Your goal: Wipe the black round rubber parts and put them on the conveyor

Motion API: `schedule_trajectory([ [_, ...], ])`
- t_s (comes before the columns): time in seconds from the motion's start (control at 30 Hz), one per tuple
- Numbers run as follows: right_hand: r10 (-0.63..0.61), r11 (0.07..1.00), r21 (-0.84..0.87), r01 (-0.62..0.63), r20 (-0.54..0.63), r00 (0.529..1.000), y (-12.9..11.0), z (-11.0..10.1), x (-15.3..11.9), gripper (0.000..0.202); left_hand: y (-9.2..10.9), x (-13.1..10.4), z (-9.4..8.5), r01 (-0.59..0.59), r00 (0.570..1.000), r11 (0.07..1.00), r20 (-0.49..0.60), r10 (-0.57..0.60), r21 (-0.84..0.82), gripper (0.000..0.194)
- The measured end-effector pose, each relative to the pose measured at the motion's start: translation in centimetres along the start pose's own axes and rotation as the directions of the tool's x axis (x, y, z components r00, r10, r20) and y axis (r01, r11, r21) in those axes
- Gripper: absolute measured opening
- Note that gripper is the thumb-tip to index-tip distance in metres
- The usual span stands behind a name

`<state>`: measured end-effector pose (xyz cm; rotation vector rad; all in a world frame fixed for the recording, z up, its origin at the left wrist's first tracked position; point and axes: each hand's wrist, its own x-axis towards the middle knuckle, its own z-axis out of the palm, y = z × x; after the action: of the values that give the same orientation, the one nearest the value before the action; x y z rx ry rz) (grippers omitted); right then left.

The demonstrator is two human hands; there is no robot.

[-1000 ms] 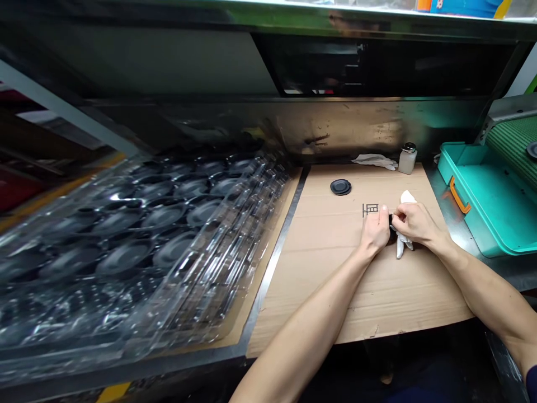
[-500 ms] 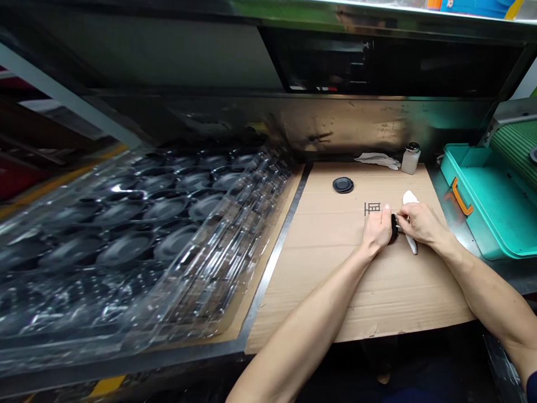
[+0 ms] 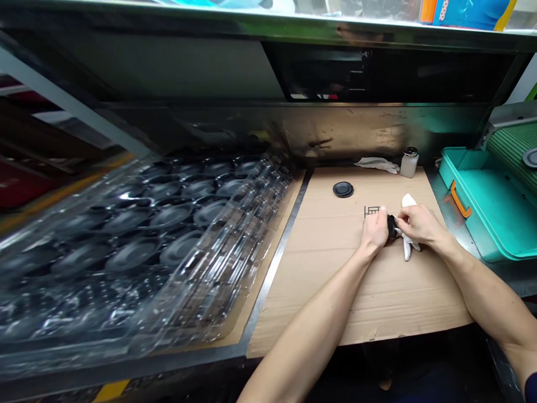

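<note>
Over the cardboard sheet, my left hand is closed on a small black round part, held on edge. My right hand pinches a white cloth, glove-like in shape, right up against the part's right side. Ends of the cloth stick out above and below the right fingers. The left fingers hide much of the part. Farther back on the cardboard lies a black disc-shaped part, with what looks like another beneath it.
Stacked clear plastic trays of black round parts fill the left side. Behind the cardboard are a small dispenser bottle and a white glove. A teal bin with an orange latch stands at right, beside a green ribbed surface.
The black part has turned slightly in my left hand, showing more of its face. The cloth under my right hand has shifted and spread at its lower end. The camera view has tilted slightly.
</note>
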<state>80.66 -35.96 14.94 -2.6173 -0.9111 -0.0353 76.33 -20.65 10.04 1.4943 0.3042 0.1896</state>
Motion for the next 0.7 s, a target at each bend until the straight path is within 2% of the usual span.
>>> schedule_trajectory([
  [0.1,-0.023,0.994,0.111,0.015,0.075,0.997,0.8,-0.6,0.0,0.032,1.1,0.8,-0.6,0.196,0.974,0.920,-0.042,-0.223,-0.340,0.057],
  [0.17,-0.009,0.995,0.096,0.011,-0.026,1.000,1.4,-0.7,0.0,0.041,1.8,1.2,-1.2,0.261,0.954,0.836,-0.004,-0.300,-0.483,0.057],
  [0.27,0.089,0.993,-0.047,-0.106,-0.279,0.956,2.2,-0.1,0.3,0.037,2.4,1.4,-2.1,0.322,0.938,0.749,0.086,-0.337,-0.580,0.059],
  [0.3,0.108,0.985,-0.099,-0.142,-0.290,0.951,2.5,0.3,0.4,0.040,2.4,1.4,-2.3,0.332,0.936,0.732,0.110,-0.335,-0.595,0.059],
  [0.37,0.120,0.972,-0.173,-0.159,-0.216,0.969,2.9,1.2,0.7,0.042,2.2,1.5,-2.5,0.334,0.938,0.717,0.146,-0.313,-0.612,0.059],
  [0.43,0.091,0.979,-0.168,-0.117,-0.154,0.984,2.8,1.9,1.0,0.035,1.9,1.6,-2.4,0.313,0.948,0.717,0.165,-0.272,-0.623,0.059],
  [0.53,-0.004,0.999,-0.043,-0.005,-0.201,0.980,1.3,2.3,1.0,0.033,1.4,1.8,-2.2,0.268,0.962,0.700,0.147,-0.229,-0.662,0.055],
  [0.6,-0.122,0.992,0.014,0.128,-0.212,0.970,-0.6,2.5,0.5,0.035,1.2,1.9,-2.0,0.256,0.965,0.668,0.141,-0.222,-0.699,0.049],
  [0.7,-0.301,0.954,-0.041,0.298,-0.125,0.946,-3.3,2.9,-0.4,0.037,1.2,1.6,-1.9,0.309,0.951,0.637,0.214,-0.224,-0.706,0.042],
])
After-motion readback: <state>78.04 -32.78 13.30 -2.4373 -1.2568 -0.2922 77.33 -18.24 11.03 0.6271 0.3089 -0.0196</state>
